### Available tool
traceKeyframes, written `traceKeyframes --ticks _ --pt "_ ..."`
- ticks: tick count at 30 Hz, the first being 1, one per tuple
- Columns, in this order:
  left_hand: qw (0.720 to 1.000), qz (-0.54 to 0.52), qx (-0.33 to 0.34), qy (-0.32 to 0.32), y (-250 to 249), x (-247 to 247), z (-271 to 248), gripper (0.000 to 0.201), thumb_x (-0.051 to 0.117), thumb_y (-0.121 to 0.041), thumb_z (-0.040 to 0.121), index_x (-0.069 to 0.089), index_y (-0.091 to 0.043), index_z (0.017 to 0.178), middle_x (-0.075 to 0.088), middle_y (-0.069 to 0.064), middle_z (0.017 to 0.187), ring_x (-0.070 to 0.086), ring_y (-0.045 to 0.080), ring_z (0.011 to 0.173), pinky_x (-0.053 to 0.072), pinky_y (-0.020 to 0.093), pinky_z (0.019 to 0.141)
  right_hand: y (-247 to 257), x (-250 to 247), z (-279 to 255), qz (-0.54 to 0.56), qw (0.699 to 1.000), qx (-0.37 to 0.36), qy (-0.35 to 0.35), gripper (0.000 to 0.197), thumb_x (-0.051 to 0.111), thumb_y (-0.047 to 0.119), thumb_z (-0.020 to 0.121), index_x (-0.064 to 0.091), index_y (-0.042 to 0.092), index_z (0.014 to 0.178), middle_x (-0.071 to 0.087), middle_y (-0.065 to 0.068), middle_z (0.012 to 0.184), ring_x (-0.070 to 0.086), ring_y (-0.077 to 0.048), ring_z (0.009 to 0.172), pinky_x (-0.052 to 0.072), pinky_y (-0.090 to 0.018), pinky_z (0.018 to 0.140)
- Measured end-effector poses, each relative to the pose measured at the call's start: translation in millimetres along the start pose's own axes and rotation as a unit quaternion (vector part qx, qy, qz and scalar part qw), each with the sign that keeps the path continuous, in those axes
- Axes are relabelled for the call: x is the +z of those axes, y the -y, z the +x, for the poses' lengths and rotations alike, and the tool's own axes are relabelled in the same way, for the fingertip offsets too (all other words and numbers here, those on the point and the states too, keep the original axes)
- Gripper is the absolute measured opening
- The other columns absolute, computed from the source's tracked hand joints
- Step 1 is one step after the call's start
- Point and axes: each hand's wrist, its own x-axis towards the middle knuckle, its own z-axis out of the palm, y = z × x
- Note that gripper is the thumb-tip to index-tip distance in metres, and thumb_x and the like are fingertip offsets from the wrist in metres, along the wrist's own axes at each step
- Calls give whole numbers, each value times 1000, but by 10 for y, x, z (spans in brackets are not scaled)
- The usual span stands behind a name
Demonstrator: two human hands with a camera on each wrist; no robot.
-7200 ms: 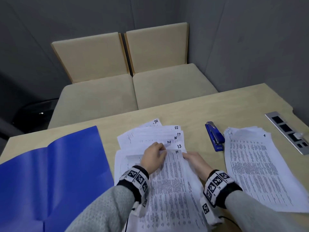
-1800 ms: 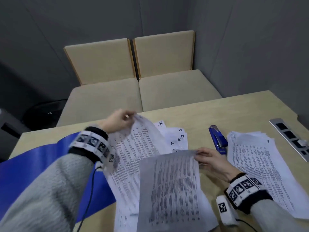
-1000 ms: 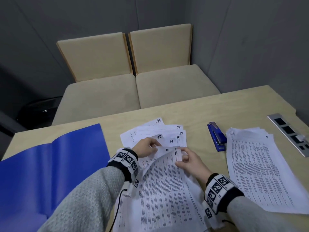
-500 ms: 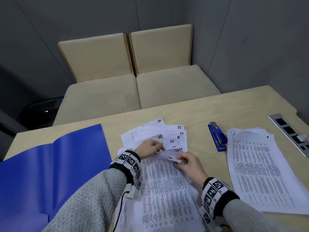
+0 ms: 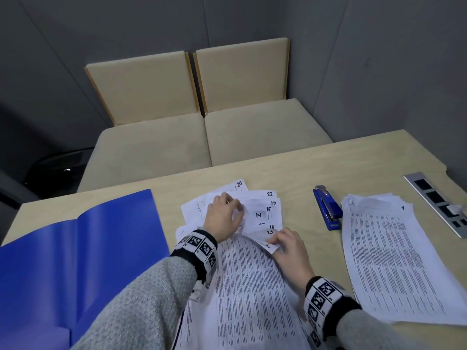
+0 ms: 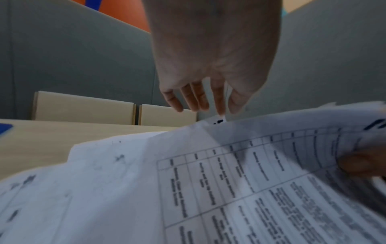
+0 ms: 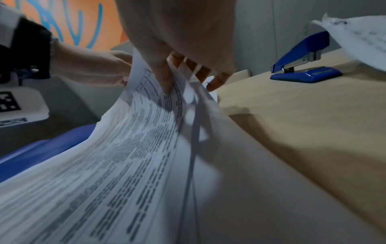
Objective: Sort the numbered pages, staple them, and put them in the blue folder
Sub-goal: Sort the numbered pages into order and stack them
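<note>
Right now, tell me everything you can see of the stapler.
The stapler is blue, plastic by the look, with a shiny metal magazine showing between its arm and base at the front. It lies flat on its base on the table, closed, its arm slightly raised above the base at the mouth. It sits between the fanned pages and the stack topped by page 1. Neither hand touches it.

Printed text on the fanned pages (image 5: pixel 249 294) too blurred for reading.
</note>
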Motion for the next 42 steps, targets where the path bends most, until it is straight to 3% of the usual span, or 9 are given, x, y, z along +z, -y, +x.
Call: traceKeyframes --ticks 3,8,11,14,18,24,28,34,42 --pt "1000 16 -15 5 47 45 67 34 51 -27 91 49 -19 123 45 4 119 44 21 107 39 37 89 -4 -15 -7 -11 999 -20 -26 5 72 15 81 71 17 85 54 12 90 54 -10 91 40 -21 77" --pt "999 -24 0 30 99 92 91 23 52 -16 91 61 -13 112 51 9 111 51 25 101 40 30 80 -32 -45 -8 -5 999 -8 -49 11 69 9 82 74 13 91 49 9 92 53 1 79 39 -3 68" --pt "999 -34 -5 16 112 95 86 20 53 -15 90 63 -14 107 52 8 108 52 24 97 40 28 74 -43 -28 27 6 999 13 -51 11 71 10 81 74 14 91 53 10 88 54 0 78 41 -7 66" --pt "999 -43 -1 16 132 80 90 18 54 -23 90 66 -13 99 54 6 103 53 23 96 42 30 76 -56 -25 56 29 998 24 -59 11 73 11 79 75 17 88 55 11 86 54 -8 85 46 -24 75" --pt "994 -100 -32 34 48 10 82 60 32 -48 97 68 -9 69 59 4 87 55 19 84 41 35 84 -79 -9 31 16 999 7 -48 7 76 18 76 75 20 83 54 9 85 50 -13 91 43 -31 82" --pt "981 -103 -89 135 1 29 252 25 48 -24 94 53 -16 117 59 5 113 57 20 80 48 32 78 -70 14 -13 116 993 23 -7 9 76 14 76 71 21 76 57 7 85 60 -13 80 54 -42 72" --pt "987 -17 -57 149 -53 5 299 16 57 -30 87 67 -21 95 66 0 98 56 14 79 43 24 67 -109 13 2 144 989 33 1 17 74 8 77 67 24 75 57 6 86 59 -15 79 53 -48 72" --pt "984 68 61 156 -53 -37 265 20 55 -31 91 67 -19 100 60 3 102 52 20 97 43 33 80 -50 -27 16 234 970 62 0 36 69 -11 74 65 25 69 61 -5 93 61 -22 88 52 -40 83" --pt "987 -7 30 157 -95 -142 264 14 53 -9 86 65 -9 94 68 7 90 59 21 82 41 24 69 22 -109 72 266 961 71 13 20 71 -2 78 63 16 72 67 5 74 60 -7 71 49 -21 68"
